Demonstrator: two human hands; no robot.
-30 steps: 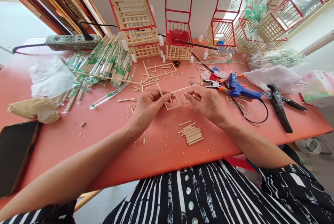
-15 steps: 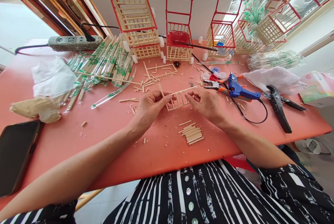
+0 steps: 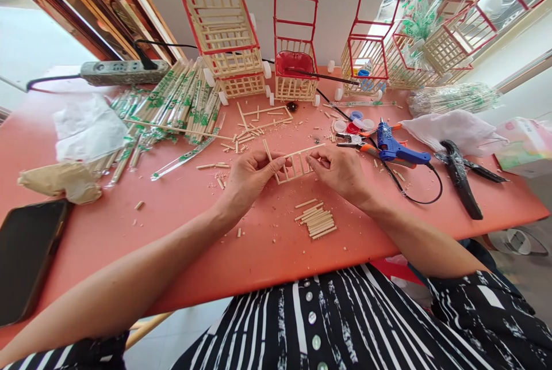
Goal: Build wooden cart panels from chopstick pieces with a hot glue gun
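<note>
Holds a ladder-like stick frame [image 3: 301, 164] over the orange-red table [image 3: 185, 249], between both hands and with rungs facing the eyes, probably for a clear look at the joints. Pinches its left end with the left hand [image 3: 251, 176], thumb in front and fingers folded behind, close against a longer crosswise stick [image 3: 267, 148], presumably to brace that corner. Closes thumb and fingertips of the right hand [image 3: 344, 171] at its right side, near the last visible rung, perhaps to steady it there; cannot tell exactly which piece. Cannot make out any contact between frame and tabletop.

Nearer the body than the frame, within easy reach: a loose pile of short cut sticks [image 3: 319, 223], mostly parallel, likely for quick picking. To the frame's right, a blue glue gun [image 3: 397, 148], nozzle pointing away from the body, seemingly for safe handling, with orange-handled pliers [image 3: 356, 140] just beside. Beyond the frame, longer sticks [image 3: 271, 124] in an open outline; farther beyond, red-trimmed miniature carts [image 3: 296, 87], apparently parked out of the way. Left of the frame, well apart, wrapped chopsticks [image 3: 172, 99] heaped together, presumably as stock.
</note>
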